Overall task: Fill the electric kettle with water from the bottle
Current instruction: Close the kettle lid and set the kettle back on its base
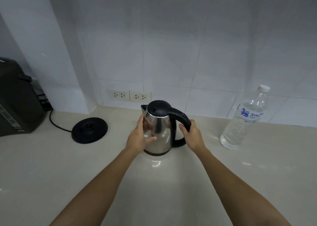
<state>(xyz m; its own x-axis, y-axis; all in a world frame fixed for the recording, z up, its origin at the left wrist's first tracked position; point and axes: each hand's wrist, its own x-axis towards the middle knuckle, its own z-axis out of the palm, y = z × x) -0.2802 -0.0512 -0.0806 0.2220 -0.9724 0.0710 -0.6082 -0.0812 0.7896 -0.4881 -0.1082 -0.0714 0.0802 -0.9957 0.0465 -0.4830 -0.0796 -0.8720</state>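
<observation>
A steel electric kettle [161, 131] with a black lid and black handle stands on the pale counter, lid closed. My left hand [139, 136] lies flat against its left side, fingers spread on the metal. My right hand [192, 134] is wrapped around the black handle on the right. A clear plastic water bottle [245, 121] with a white cap and blue label stands upright to the right of the kettle, capped and nearly full. The kettle's round black base [89, 130] sits apart on the counter to the left.
A dark appliance [17, 98] stands at the far left, and a black cord [56, 122] runs across the counter between it and the base. Two wall sockets [129, 95] sit in the white tiled wall behind the kettle. The pale counter [154, 182] stretches toward me.
</observation>
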